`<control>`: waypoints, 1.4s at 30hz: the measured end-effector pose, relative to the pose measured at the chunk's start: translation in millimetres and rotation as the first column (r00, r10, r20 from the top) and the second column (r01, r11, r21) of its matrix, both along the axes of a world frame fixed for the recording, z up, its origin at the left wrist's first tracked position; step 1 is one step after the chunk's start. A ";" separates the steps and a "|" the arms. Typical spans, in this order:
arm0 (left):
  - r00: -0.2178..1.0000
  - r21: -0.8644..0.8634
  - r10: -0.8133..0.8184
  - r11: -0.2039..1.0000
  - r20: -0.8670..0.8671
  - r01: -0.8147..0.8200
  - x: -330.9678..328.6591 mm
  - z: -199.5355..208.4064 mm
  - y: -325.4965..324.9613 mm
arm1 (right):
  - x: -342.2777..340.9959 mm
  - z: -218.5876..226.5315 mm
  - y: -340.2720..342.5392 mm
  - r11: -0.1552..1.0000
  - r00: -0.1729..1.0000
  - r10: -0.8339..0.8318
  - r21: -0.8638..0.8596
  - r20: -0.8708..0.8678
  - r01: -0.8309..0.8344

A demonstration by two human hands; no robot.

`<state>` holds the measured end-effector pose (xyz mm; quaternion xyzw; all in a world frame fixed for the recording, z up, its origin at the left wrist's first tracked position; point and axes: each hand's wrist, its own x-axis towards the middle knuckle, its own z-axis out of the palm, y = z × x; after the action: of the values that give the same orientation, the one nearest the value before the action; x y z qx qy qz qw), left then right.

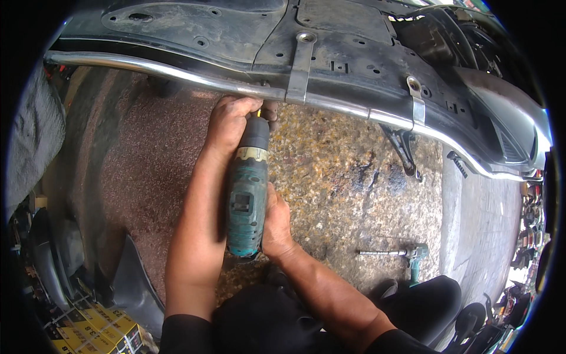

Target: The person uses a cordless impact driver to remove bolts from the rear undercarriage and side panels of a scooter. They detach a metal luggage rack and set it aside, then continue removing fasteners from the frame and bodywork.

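A green and black cordless drill (247, 194) points away from me, with its dark chuck (254, 133) at the far end and a thin yellow bit (259, 112) reaching to a shiny metal tube (194, 78). On the drill's right side, my right hand (276, 224) is closed round its grip, mostly hidden by the body. My left hand (232, 123) is just under the tube, its fingers curled about the bit's tip. What those fingers pinch is hidden. Metal brackets (301, 68) join the tube to a dark plastic vehicle panel (194, 23).
A second green power tool (417, 259) with a long metal shaft lies on the rough ground (330, 206) to the right. A black stand-like bracket (402, 150) hangs below the tube. Yellow boxes (97, 330) stand at the lower left, near a grey curved panel (135, 277).
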<state>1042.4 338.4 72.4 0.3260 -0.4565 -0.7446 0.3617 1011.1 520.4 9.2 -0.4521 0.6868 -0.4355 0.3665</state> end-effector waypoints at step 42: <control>0.996 0.010 -0.032 0.999 -0.079 0.033 0.4 -9.9 -3.1 | -0.2 13.2 3.1 0.989 0.979 -0.075 -0.140 -0.191 0.048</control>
<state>1042.8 335.3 62.4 0.2907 -0.4429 -0.7652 0.3656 1010.9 523.6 22.4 -0.4949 0.7022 -0.4454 0.2524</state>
